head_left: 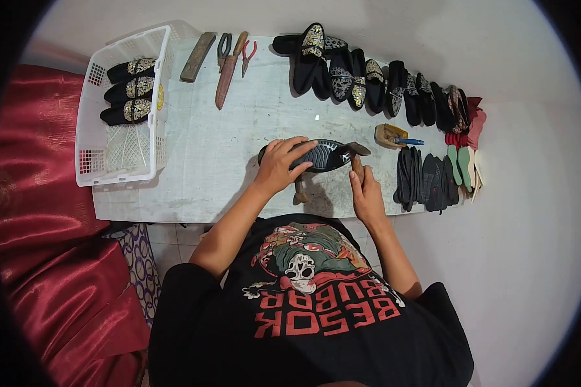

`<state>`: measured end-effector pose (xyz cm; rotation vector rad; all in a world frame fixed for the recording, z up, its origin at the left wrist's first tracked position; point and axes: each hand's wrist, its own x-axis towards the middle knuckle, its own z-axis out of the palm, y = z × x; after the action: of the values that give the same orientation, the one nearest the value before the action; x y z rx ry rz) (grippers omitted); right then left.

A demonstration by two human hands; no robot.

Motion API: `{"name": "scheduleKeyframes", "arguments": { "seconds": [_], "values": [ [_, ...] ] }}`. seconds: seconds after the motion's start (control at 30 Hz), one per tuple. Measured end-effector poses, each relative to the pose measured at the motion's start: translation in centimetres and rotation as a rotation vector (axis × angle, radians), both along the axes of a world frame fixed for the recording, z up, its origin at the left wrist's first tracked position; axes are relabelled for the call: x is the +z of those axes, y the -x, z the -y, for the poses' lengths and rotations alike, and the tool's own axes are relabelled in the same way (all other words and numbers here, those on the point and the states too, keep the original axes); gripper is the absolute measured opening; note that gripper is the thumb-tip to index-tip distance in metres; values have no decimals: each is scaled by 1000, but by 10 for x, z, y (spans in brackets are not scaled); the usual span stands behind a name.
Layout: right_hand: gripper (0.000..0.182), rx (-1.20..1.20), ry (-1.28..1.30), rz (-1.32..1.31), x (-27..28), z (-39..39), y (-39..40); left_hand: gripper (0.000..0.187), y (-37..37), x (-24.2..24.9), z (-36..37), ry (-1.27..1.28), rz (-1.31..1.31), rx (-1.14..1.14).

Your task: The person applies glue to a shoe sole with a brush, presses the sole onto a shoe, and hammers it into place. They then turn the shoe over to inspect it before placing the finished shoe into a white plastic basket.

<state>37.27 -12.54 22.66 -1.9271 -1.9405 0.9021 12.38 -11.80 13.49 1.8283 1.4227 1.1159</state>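
Observation:
A black shoe (321,157) lies sole up in front of me, its ridged tread showing. My left hand (279,162) grips it at the left end, fingers laid over the sole and thumb along the near edge. In my right hand (366,191) is a hammer (357,151), its wooden handle wrapped by the fingers. The hammer's head is right at the shoe's right end and overlaps it in this view. Below the shoe, a worn upright piece (300,193) sticks out toward me, its upper part hidden.
A white basket (162,103) at the left holds several jewelled shoes. Behind lie a flat block (198,57), black-handled pliers (224,46), a sheathed knife (226,80) and red pliers (248,58). Finished-looking shoes (313,61) line the back right. Dark soles (407,177) and a yellowish container (388,135) sit right.

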Motion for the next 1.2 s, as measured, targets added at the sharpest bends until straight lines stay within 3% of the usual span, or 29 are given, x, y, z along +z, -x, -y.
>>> {"name": "scheduleKeyframes", "arguments": {
  "seconds": [0.17, 0.33, 0.4, 0.47, 0.6, 0.87, 0.93, 1.07, 1.2],
  "values": [
    [42, -23, 150, 6, 22, -12, 2, 34, -7, 0, 4, -154, -132, 27],
    [43, -31, 168, -76, 41, -30, 8, 32, -12, -2, 8, -80, -189, -19],
    [46, -92, 287, -70, 50, -39, 13, 31, -14, -2, 12, -72, -205, -12],
    [51, 58, 48, -102, 43, -44, 10, 31, -17, -5, 11, -129, -173, 17],
    [57, 221, -34, -51, 32, -36, 10, 31, -20, -19, 15, -118, -78, 22],
    [55, 184, 30, 7, 37, -46, 12, 37, -27, -9, 21, -127, -201, 69],
    [55, 184, 178, -26, 47, -59, 12, 41, -29, -4, 18, -123, -256, 49],
    [54, 75, 221, -124, 63, -62, 22, 47, -32, -8, 20, -102, -306, 39],
    [54, 140, 4, -166, 45, -54, 20, 48, -35, -8, 22, -132, -281, 67]
  ]
}}
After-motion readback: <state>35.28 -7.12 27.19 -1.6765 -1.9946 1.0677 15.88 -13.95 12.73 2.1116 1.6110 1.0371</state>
